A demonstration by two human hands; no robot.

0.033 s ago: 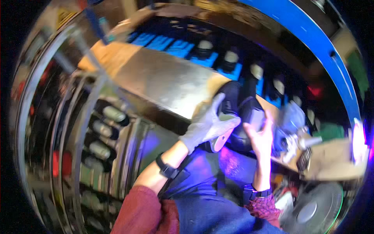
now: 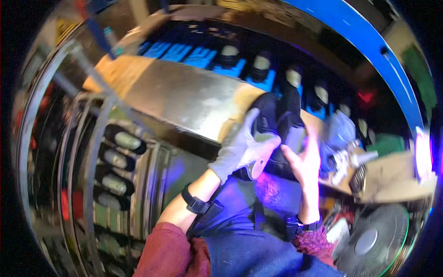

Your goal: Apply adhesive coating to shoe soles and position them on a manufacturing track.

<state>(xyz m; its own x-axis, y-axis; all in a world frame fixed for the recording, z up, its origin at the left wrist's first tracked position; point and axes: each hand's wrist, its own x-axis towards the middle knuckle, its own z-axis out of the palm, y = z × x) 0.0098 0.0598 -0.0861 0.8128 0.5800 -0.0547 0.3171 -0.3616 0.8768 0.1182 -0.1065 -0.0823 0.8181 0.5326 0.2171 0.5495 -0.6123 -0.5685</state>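
- The gloved left hand [image 2: 242,148] has its fingers wrapped around the first black shoe [image 2: 266,111], which tilts with its pinkish, holed end toward the wearer.
- The bare right hand [image 2: 305,159] has its thumb and fingers spread on either side of the second black shoe [image 2: 290,131]; whether they grip it, I cannot tell.
- Both shoes are side by side, at the near edge of the wooden surface [image 2: 115,74], to the right of a metal plate [image 2: 184,94].
- Beyond the plate, dark shoes with pale tops [image 2: 261,69] stand along a row of blue slats [image 2: 198,57].
- At left, a metal rack [image 2: 98,131] holds more dark shoes; at lower right is a round fan [image 2: 369,242].
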